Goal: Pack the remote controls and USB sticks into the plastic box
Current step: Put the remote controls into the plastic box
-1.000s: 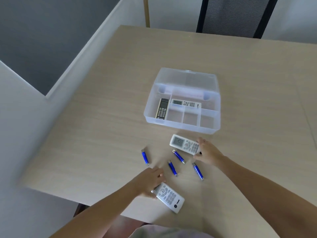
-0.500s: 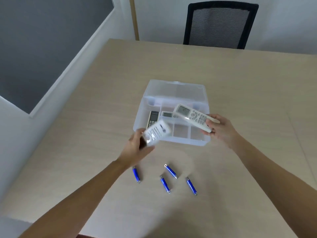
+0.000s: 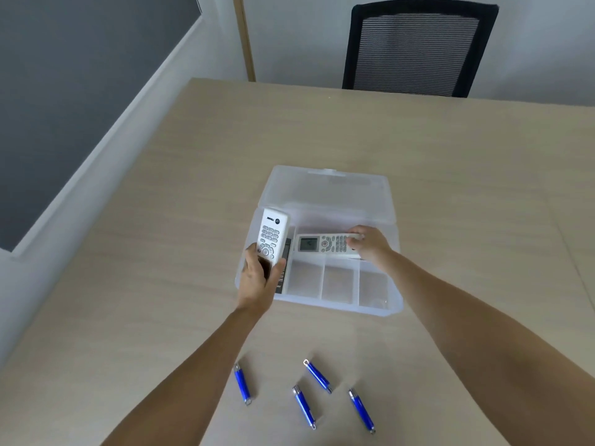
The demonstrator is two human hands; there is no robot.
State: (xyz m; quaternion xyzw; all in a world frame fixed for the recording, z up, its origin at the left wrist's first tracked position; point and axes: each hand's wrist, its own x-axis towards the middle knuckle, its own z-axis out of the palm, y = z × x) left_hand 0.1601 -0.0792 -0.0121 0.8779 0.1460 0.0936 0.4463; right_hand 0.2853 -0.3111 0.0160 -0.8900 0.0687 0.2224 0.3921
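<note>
The clear plastic box (image 3: pixel 380 312) stands open in the middle of the table, lid tipped back. My left hand (image 3: pixel 259 280) grips a white keypad remote (image 3: pixel 272 235) by its lower end, upright over the box's left compartment. A dark remote (image 3: pixel 285 272) lies in that compartment, mostly hidden behind the hand. My right hand (image 3: pixel 368 247) holds a white remote with a screen (image 3: pixel 323 243) flat and crosswise in the back compartment. Several blue USB sticks (image 3: pixel 242 384) (image 3: pixel 317 375) (image 3: pixel 304 407) lie on the table close to me.
The three small front compartments of the box hold nothing. A black mesh chair (image 3: pixel 415 48) stands past the far table edge. A low white partition (image 3: pixel 106 149) runs along the table's left side.
Both hands moved forward with their remotes. The right one's remote dropped from above the box into the back compartment. The left one's remote turned upright over the left compartment.
</note>
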